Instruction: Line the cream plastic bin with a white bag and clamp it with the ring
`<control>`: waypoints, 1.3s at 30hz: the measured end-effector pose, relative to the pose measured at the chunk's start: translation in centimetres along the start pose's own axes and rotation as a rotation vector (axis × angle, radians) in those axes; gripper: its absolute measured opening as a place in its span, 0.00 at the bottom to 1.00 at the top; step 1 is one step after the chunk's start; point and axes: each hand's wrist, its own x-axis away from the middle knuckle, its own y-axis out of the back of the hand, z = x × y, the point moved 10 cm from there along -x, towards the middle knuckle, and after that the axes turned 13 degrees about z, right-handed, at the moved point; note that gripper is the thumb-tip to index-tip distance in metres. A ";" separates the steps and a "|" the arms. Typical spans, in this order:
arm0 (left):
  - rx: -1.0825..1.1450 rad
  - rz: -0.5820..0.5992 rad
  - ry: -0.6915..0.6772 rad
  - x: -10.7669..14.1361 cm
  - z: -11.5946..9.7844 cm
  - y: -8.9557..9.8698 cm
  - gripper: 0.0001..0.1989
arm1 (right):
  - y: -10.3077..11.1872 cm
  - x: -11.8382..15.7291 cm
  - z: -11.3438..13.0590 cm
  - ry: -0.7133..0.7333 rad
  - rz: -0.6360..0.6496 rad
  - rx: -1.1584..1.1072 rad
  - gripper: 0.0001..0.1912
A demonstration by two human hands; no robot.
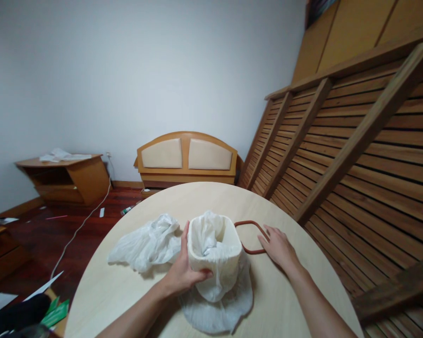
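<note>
Left hand (184,271) grips the bin (229,232); a white bag (210,229) lies partly inside.

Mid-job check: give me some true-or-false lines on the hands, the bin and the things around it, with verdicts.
1. The left hand holds the white bin. True.
2. Both hands grip the bin. False: the right hand is at the brown ring.
3. A crumpled white bag lies left of the bin. True.
4. The ring sits around the bin's rim. False: it lies on the table, right of the bin.
5. White plastic shows inside the bin. True.
</note>
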 end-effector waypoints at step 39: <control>0.204 -0.090 0.201 -9.0 -5.6 5.0 0.21 | 7.3 4.1 20.6 0.314 0.337 -0.141 0.17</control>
